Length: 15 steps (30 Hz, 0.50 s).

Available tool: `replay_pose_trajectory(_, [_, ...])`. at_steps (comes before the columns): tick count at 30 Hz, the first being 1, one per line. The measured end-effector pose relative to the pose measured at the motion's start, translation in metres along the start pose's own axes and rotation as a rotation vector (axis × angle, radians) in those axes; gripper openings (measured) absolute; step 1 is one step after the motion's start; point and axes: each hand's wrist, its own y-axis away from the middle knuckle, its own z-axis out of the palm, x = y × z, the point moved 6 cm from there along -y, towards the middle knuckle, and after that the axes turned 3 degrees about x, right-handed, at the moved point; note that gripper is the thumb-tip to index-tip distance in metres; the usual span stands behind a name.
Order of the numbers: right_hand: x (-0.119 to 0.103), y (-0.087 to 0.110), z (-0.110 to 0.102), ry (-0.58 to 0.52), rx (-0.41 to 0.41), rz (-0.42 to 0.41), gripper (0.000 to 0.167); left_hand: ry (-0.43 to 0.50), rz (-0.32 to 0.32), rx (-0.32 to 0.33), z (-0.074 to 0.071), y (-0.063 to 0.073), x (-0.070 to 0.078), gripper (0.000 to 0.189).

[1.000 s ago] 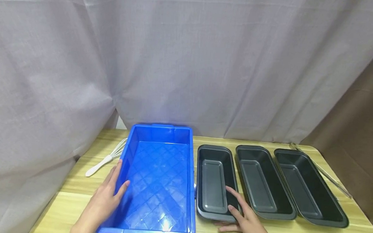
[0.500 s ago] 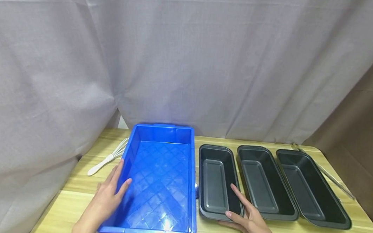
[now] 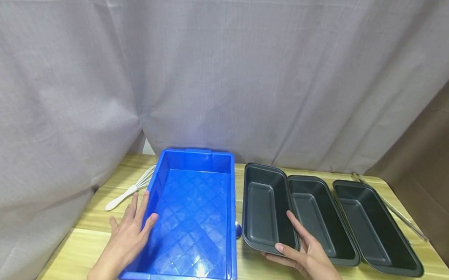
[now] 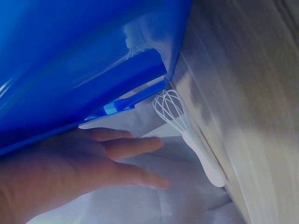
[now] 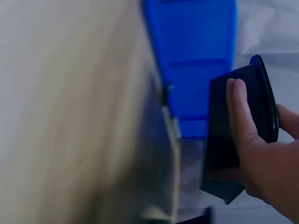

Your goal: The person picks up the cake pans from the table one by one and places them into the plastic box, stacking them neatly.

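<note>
My right hand (image 3: 311, 261) grips a dark loaf pan (image 3: 260, 216) by its near right corner, thumb over the rim and fingers beneath. The pan is raised off the table, its right edge overlapping the neighbouring pan in the head view. In the right wrist view two straight fingers (image 5: 240, 105) lie along the pan's underside. At the left wall of a blue plastic bin (image 3: 192, 206), my left hand (image 3: 128, 232) rests with fingers spread and thumb over the rim. Nothing lies inside the bin. Left of it is a white whisk (image 4: 201, 154), its wires partly hidden by the bin in the head view.
Two more loaf pans, a middle one (image 3: 313, 223) and a right one (image 3: 368, 232), stand on the wooden table (image 3: 86, 234). A long thin metal tool (image 3: 399, 214) lies behind them. A small dark blue object (image 3: 238, 229) shows beside the bin. Grey curtain (image 3: 220, 80) hangs behind.
My right hand has taken hold of the nearest loaf pan and lifted it, moving it slightly right and away. My left hand has spread its fingers a little at the bin.
</note>
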Motion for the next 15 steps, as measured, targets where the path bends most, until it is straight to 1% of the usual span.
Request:
replay_pose_trajectory(3, [-0.019,0.001,0.007,0.027,-0.026,-0.05,0.106,-0.007,0.007,0.003,-0.001,0.0,0.001,0.072])
replay_pose_trajectory(7, [-0.041,0.0,0.023,0.06,-0.069,-0.11,0.104,-0.015,0.016,0.008,-0.001,0.0,0.002,0.073])
replay_pose_trajectory(9, [-0.05,-0.003,0.036,0.034,-0.09,-0.121,0.104,-0.018,0.019,0.005,-0.001,0.0,0.002,0.073])
replay_pose_trajectory(11, [-0.057,-0.006,0.051,0.001,-0.12,-0.114,0.105,-0.017,0.021,0.001,-0.001,0.0,0.002,0.073])
replay_pose_trajectory(15, [-0.062,-0.019,0.087,-0.028,-0.196,-0.104,0.11,-0.005,0.024,-0.004,-0.001,0.003,0.0,0.07])
